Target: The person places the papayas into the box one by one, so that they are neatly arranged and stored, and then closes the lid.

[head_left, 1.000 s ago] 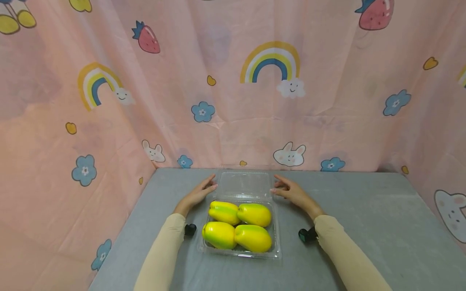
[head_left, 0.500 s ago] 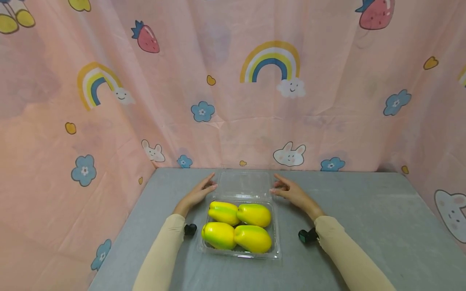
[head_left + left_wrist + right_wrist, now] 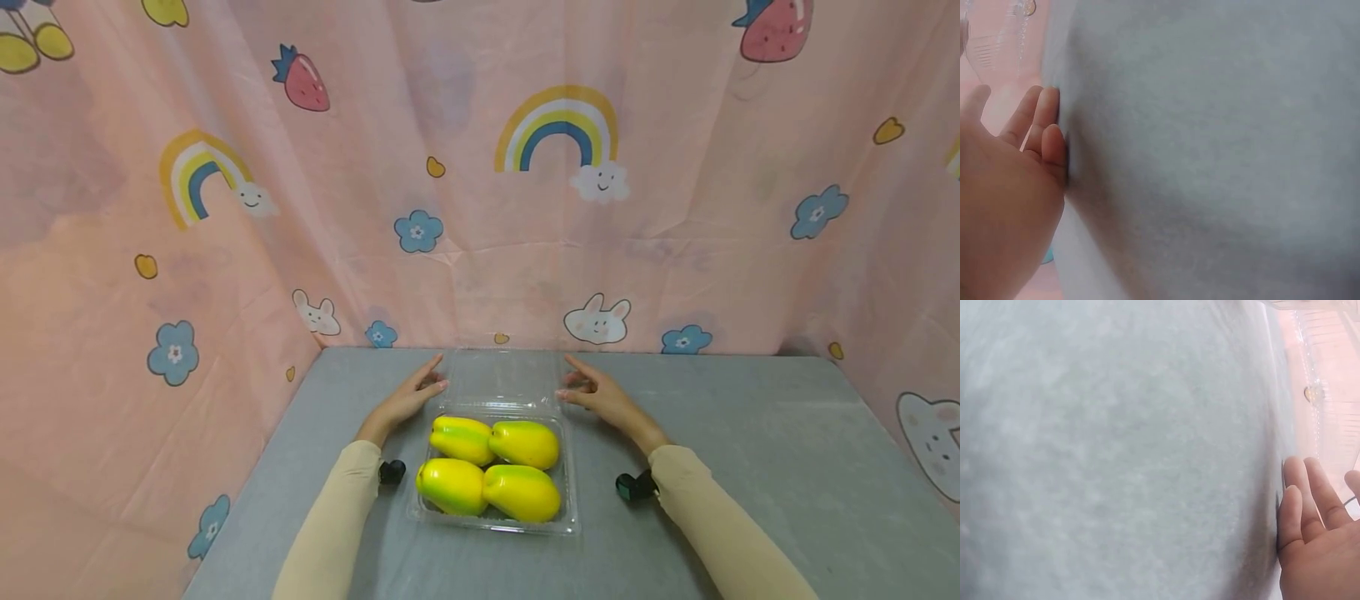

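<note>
A clear plastic clamshell box (image 3: pixel 491 526) lies with its lid (image 3: pixel 502 377) folded back toward the curtain. Inside are several plump yellow-and-green fruits, papaya-like in shape, in two rows; a back-left fruit (image 3: pixel 461 439) and a front-right fruit (image 3: pixel 522 493) are among them. My left hand (image 3: pixel 403 402) is at the lid's left side, thumb tip right at its edge, fingers extended. Mirroring it, my right hand (image 3: pixel 609 402) has thumb and index finger pointing at the lid's right edge. Both wrist views show relaxed, parted fingers, the outer edges of the hands low by the table.
The grey table (image 3: pixel 735 467) meets a pink patterned curtain (image 3: pixel 480 275) right behind the lid. Curtain also hangs along the left and right sides. A black wrist camera (image 3: pixel 635 486) sits under the right wrist, another black camera (image 3: pixel 392 473) beside the left.
The lid's far edge shows slightly higher against the curtain, and both index fingertips have shifted up a little. The box and fruits stay put.
</note>
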A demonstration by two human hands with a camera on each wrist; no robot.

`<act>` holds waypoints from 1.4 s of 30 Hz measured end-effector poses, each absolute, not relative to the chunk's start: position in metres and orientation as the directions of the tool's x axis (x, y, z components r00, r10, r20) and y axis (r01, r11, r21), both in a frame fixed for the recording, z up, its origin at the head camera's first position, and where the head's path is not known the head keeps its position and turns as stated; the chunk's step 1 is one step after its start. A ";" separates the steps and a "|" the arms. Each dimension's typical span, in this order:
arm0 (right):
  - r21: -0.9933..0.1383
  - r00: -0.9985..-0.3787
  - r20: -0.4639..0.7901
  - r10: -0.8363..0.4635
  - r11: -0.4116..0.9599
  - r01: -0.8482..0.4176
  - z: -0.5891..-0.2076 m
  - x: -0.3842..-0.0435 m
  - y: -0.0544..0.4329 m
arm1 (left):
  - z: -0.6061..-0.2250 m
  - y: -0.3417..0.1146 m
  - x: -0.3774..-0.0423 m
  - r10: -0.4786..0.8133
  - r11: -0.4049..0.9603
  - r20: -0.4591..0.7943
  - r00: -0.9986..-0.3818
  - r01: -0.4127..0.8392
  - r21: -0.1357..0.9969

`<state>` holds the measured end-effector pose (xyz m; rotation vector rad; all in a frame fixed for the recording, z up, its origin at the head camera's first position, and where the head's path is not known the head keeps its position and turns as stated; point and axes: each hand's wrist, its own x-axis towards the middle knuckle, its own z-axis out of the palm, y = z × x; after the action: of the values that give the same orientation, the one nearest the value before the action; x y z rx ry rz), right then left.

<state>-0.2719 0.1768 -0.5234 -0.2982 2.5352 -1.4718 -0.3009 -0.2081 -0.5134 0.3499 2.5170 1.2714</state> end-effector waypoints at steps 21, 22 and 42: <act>-0.880 -0.961 -0.073 -0.266 0.471 -0.063 -0.513 -0.278 0.177 | -0.496 -0.202 -0.305 0.330 0.595 -0.150 -0.932 0.082 0.800; -0.881 -0.961 -0.071 -0.267 0.469 -0.065 -0.511 -0.278 0.177 | -0.495 -0.202 -0.305 0.327 0.593 -0.147 -0.933 0.082 0.801; -0.853 -0.970 -0.073 -0.232 0.519 -0.060 -0.484 -0.282 0.177 | -0.470 -0.199 -0.316 0.374 0.540 -0.061 -0.926 0.164 0.826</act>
<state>-0.2815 0.1773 -0.4844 -0.2513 2.5791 -1.4377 -0.3163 -0.1994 -0.4698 0.4521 2.5483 1.3298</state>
